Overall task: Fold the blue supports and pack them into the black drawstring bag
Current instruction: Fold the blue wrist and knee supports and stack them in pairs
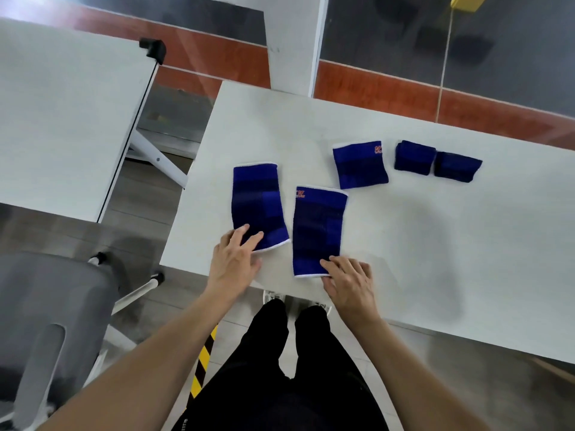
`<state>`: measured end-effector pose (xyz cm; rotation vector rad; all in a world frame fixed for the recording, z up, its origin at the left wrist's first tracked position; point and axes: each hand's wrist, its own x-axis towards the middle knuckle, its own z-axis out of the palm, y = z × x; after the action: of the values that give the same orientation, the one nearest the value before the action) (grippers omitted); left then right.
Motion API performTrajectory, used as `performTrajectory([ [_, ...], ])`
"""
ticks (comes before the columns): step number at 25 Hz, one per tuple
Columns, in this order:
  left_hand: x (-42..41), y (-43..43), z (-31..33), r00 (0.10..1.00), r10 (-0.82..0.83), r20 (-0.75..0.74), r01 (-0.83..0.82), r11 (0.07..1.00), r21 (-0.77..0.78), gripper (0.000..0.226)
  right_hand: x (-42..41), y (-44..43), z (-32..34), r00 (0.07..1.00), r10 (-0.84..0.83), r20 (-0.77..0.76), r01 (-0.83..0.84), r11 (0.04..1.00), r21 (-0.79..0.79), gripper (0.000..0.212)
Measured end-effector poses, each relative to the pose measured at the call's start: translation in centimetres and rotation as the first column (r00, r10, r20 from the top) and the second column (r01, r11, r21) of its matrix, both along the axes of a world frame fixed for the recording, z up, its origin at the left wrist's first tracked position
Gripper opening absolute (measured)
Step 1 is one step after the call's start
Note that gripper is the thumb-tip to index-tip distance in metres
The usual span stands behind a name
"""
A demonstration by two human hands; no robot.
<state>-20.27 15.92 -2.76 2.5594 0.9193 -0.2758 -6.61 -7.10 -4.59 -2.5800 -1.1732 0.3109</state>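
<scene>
Several blue supports lie on the white table [404, 244]. A long flat support [258, 200] is at the left; my left hand [235, 259] rests with its fingers spread on its near edge. A second long support [317, 228] lies beside it, with my right hand [351, 281] pressing its near right corner. Farther back sits a shorter support [359, 164], and to its right two small folded supports [413, 157] [457, 168] side by side. No black drawstring bag is in view.
A second white table [62, 113] stands to the left across a gap. A grey chair [46, 306] is at the lower left. Yellow-black tape [203, 359] marks the floor near my legs. A white pillar [292, 45] rises behind the table.
</scene>
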Motion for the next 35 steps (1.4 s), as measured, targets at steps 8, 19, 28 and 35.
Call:
performTrajectory([
  [8, -0.6, -1.2, -0.4, 0.988, 0.138, 0.072, -0.132, 0.988, -0.077, 0.058, -1.6, 0.7, 1.3, 0.958, -0.125, -0.259, 0.126, 0.992, -0.011, 0.028],
  [19, 0.5, -1.9, 0.4, 0.97, 0.175, 0.169, -0.151, 0.977, -0.149, 0.068, 2.8, 1.2, 0.6, 0.965, -0.231, -0.126, 0.199, 0.954, -0.224, 0.06],
  [28, 2.5, 1.1, 1.2, 0.473, 0.867, -0.155, -0.697, 0.261, -0.668, 0.033, -2.5, 10.3, 3.1, 0.929, 0.272, -0.251, -0.304, 0.948, -0.099, 0.07],
  [35, 3.1, 0.1, 2.1, 0.543, 0.829, -0.133, -0.594, 0.267, -0.759, 0.027, -3.6, 12.3, 2.0, 0.995, 0.071, -0.074, -0.074, 0.996, -0.043, 0.014],
])
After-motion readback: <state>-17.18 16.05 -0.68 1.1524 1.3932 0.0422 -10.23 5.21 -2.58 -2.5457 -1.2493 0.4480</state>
